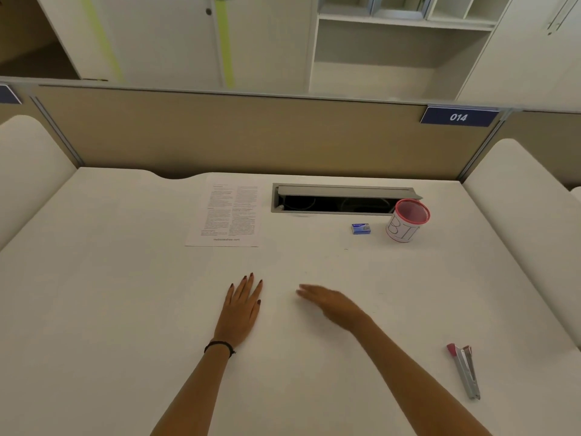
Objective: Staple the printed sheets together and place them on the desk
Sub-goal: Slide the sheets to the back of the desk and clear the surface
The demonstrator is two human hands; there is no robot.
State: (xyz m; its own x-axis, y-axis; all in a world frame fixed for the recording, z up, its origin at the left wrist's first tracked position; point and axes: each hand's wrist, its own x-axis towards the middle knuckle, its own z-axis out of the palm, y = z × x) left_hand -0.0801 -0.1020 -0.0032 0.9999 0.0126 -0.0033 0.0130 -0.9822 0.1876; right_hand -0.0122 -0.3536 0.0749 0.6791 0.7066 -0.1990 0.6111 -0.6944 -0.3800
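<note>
The printed sheets lie flat on the white desk, far centre-left, text facing up. A pink and silver stapler lies on the desk at the near right. My left hand rests flat on the desk below the sheets, fingers spread, holding nothing. My right hand hovers just beside it, blurred, fingers extended leftward, with nothing in it. Both hands are well apart from the sheets and the stapler.
A small blue staple box sits beside a red mesh cup at the far right. An open cable hatch is set into the desk behind them. A beige partition closes the far edge.
</note>
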